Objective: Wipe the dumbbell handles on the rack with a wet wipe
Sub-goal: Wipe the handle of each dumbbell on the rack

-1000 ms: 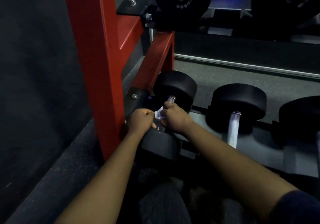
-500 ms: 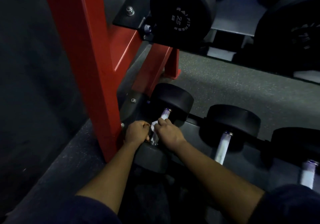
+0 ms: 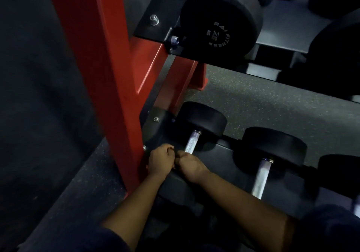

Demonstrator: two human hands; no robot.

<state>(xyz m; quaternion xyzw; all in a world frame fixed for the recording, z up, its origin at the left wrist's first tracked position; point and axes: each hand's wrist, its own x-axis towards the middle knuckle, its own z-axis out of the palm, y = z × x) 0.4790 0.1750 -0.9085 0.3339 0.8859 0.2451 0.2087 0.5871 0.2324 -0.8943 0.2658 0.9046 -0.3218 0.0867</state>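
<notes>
The leftmost dumbbell on the bottom shelf has a black far head point(image 3: 202, 121) and a bare silver handle point(image 3: 191, 141). My left hand point(image 3: 160, 161) and my right hand point(image 3: 188, 165) are both closed fists, pressed together at the near end of that handle, just above the near head point(image 3: 175, 185). The wet wipe is hidden inside the fists. A second dumbbell point(image 3: 272, 146) lies to the right, its silver handle point(image 3: 261, 177) uncovered.
The red rack upright point(image 3: 97, 57) stands right beside my left hand. The upper shelf holds a black dumbbell point(image 3: 222, 22) marked 25. The edge of a third dumbbell point(image 3: 339, 172) shows at far right. Speckled grey floor point(image 3: 263, 100) runs behind the rack.
Both hands slid down the handle toward its near end, baring more silver. The white wipe that showed between the hands is out of sight. The camera tilted downward.
</notes>
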